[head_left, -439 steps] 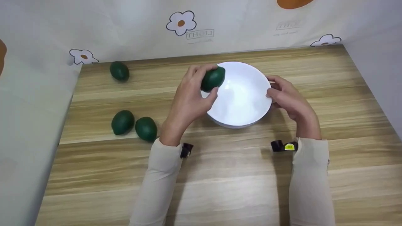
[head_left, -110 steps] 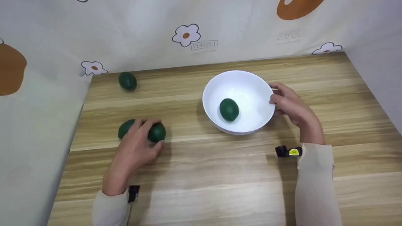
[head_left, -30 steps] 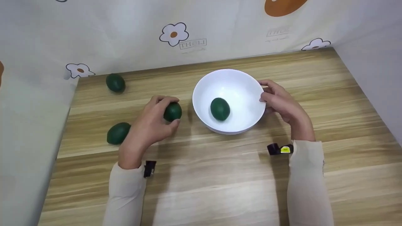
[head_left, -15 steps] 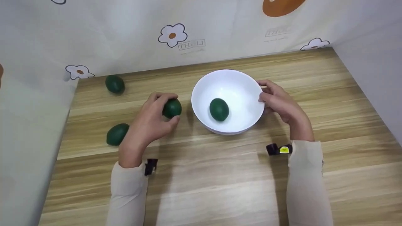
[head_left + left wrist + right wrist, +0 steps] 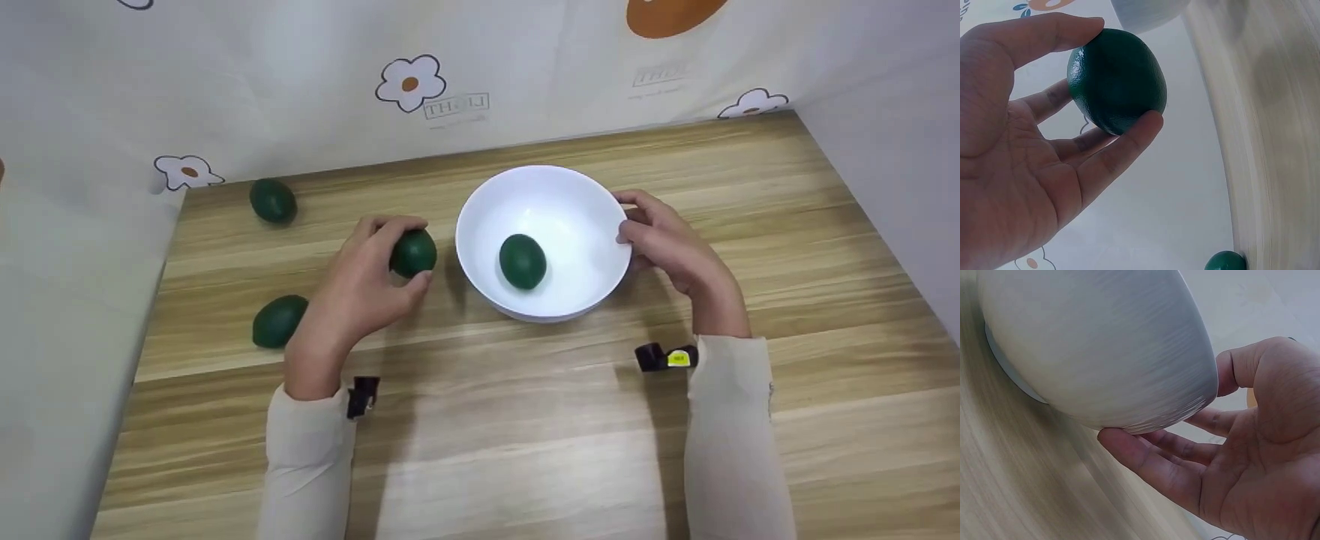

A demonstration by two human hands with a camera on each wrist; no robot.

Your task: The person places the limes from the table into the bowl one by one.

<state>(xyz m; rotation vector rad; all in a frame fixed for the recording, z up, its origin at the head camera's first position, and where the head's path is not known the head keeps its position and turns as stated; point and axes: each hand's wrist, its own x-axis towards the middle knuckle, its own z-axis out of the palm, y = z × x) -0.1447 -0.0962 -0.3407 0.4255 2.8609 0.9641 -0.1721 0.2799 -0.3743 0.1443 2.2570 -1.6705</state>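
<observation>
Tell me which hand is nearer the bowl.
Right. The right hand grips the bowl at its rim; the left hand is off its opposite side, holding a green fruit.

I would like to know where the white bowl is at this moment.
In the head view, the white bowl is just right of centre, between the left hand, holding a green fruit, and the right hand, gripping its rim.

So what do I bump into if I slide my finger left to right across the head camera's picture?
Far green fruit and near green fruit (about a tie) → left hand → held green fruit → bowl → right hand.
</observation>
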